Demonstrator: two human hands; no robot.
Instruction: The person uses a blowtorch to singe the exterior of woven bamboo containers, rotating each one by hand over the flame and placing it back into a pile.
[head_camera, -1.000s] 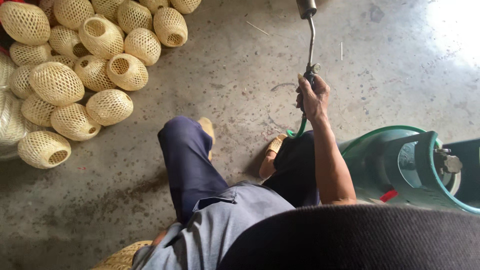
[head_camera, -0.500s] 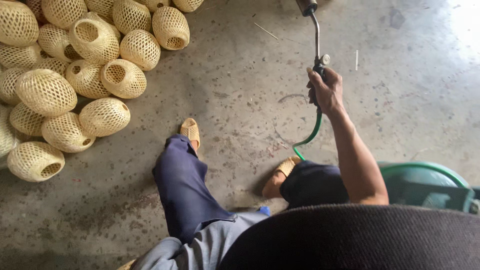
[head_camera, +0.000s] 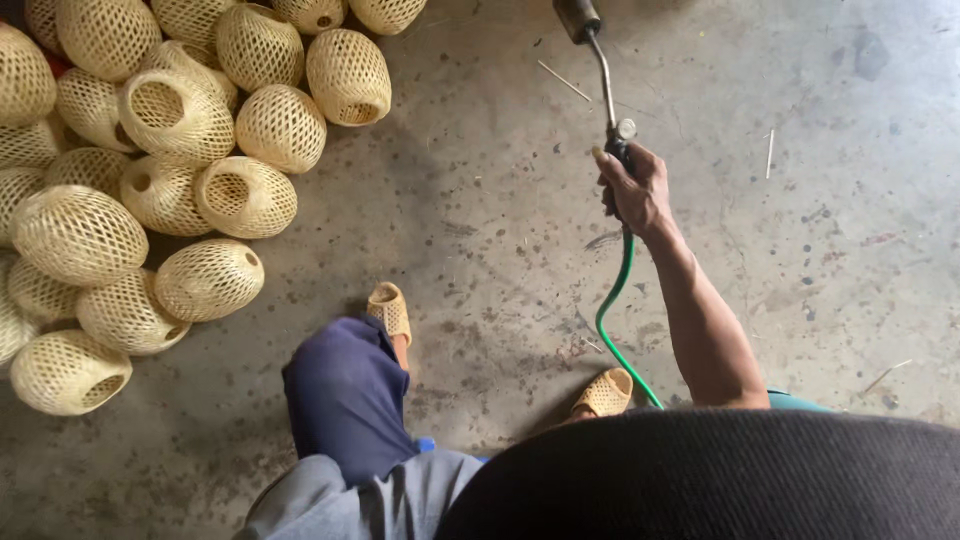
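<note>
right hand (head_camera: 632, 190) — clenched on torch (head_camera: 601, 70) handle, nozzle pointing away | green hose (head_camera: 612, 310) trails to floor (head_camera: 480, 220) | baskets (head_camera: 180, 170) — heaped well apart | left hand unseen

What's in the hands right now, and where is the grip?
The right hand grips a metal gas torch at its handle end, where the green hose joins. The left hand is out of view.
</note>
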